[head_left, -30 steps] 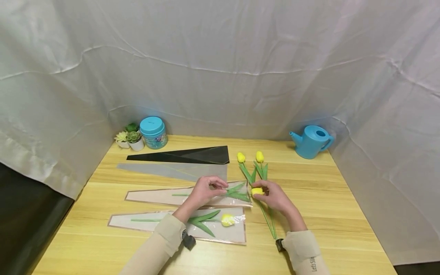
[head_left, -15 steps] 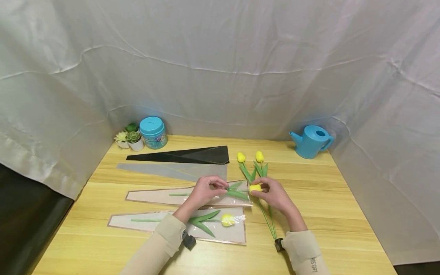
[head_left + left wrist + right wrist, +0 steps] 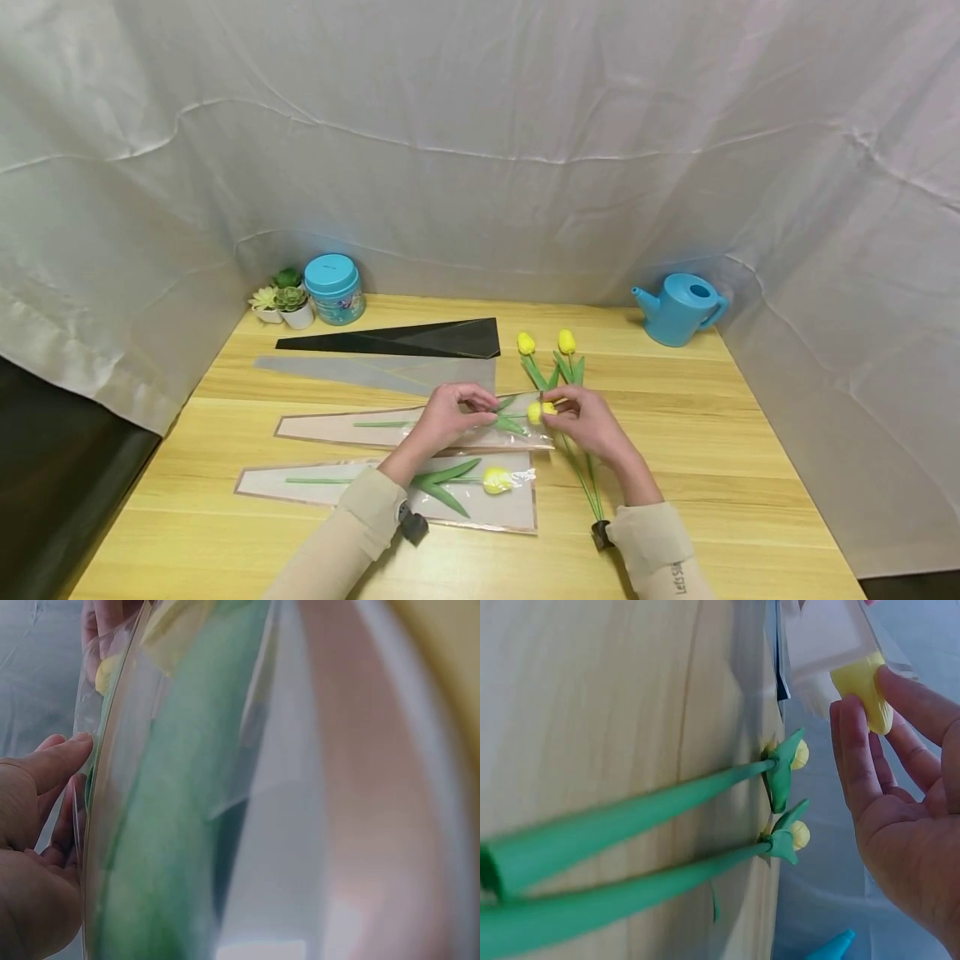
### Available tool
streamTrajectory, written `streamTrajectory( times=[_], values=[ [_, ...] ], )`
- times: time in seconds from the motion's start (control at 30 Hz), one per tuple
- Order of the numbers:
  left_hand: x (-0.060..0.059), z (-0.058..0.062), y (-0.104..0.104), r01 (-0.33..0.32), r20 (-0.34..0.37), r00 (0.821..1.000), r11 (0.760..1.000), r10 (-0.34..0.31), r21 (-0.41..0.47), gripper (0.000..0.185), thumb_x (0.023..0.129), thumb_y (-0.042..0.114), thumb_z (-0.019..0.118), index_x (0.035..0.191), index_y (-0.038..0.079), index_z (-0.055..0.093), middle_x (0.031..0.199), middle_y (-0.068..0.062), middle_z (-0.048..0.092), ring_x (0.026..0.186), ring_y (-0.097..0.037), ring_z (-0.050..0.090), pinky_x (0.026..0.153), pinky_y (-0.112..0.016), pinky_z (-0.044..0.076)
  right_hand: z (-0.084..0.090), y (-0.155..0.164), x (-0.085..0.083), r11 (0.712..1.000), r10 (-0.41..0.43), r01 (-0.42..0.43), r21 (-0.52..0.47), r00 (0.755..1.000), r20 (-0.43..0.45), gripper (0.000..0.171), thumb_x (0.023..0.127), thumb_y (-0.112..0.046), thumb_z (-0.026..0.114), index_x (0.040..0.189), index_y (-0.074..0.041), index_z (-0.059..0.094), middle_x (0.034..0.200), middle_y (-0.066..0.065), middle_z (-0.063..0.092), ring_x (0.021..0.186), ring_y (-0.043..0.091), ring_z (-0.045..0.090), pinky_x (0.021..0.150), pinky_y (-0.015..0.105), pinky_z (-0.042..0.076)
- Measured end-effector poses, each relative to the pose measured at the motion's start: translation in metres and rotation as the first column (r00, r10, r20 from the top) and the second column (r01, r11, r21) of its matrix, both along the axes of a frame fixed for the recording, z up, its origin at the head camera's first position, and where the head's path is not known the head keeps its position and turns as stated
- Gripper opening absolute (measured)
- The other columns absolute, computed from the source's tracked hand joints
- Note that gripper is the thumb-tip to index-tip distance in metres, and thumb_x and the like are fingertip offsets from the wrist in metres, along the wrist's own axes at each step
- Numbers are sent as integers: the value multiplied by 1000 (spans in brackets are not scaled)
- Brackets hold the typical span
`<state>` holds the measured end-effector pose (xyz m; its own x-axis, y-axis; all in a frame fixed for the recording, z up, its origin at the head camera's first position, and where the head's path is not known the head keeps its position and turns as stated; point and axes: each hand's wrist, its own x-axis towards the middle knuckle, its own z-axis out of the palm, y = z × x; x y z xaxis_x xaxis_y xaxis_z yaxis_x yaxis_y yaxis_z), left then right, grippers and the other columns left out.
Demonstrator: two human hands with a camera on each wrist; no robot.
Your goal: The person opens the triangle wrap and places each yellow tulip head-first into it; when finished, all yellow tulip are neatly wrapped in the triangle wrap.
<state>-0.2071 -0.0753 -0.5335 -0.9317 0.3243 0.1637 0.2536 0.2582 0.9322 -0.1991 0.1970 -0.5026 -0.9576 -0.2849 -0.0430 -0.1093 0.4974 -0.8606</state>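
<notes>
Left fingers [image 3: 60, 761] pinch a sleeve [image 3: 322, 433]; right fingers [image 3: 857, 754] pinch a yellow tulip [image 3: 536, 412] at that sleeve's edge (tabletop [image 3: 712, 442] extends rightward).

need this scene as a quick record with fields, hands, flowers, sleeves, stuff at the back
left hand: grips farther clear sleeve near its wide end
right hand: pinches held yellow tulip by its bloom
held flower position: stem and leaves in that sleeve, bloom at the mouth
nearer clear sleeve: contains packed yellow tulip
other sleeves: grey sleeve, black sleeve
loose flowers: two yellow tulips
back left: potted succulents, blue-lidded jar
back right: blue watering can
</notes>
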Motion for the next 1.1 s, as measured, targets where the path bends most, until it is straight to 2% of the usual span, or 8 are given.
streamTrajectory(
  times=[0.2, 0.57, 0.83, 1.1],
  values=[
    [0, 0, -1, 4, 5, 1000, 1000, -4, -5, 17, 87, 11, 84, 104, 13, 80, 97, -4, 79, 88, -16, 71, 78, -26, 55, -1, -5, 0, 1000, -4, 5, -29, 999, 45, 29, 94, -7, 75, 122, -5, 70, 129, 14, 66, 108, 27, 66, 82, 29, 59],
    [0, 1, 0, 18, -35, 999, 1000, -19, -19, 16, 88, 13, 83, 104, 15, 80, 97, -1, 79, 85, -9, 70, 78, -27, 56, -3, -7, -1, 997, 5, 2, -73, 996, 91, 29, 94, -4, 75, 123, -4, 70, 127, 16, 70, 111, 28, 71, 87, 31, 61],
    [0, 0, -1, 19, -26, 999, 1000, -20, -23, 15, 89, 12, 83, 104, 15, 80, 97, 1, 79, 86, -9, 70, 78, -26, 56, -5, -8, -3, 994, 24, -13, -105, 995, 101, 30, 92, -3, 76, 122, -2, 70, 114, 16, 74, 104, 25, 72, 84, 27, 60],
    [0, 1, -1, 15, -7, 1000, 999, -15, -47, 15, 89, 14, 83, 103, 18, 80, 97, 5, 79, 87, -8, 70, 79, -25, 55, -9, -8, -6, 994, 43, -33, -106, 994, 98, 27, 91, -5, 78, 116, -2, 72, 113, 15, 73, 100, 23, 72, 80, 28, 61]
  ],
)
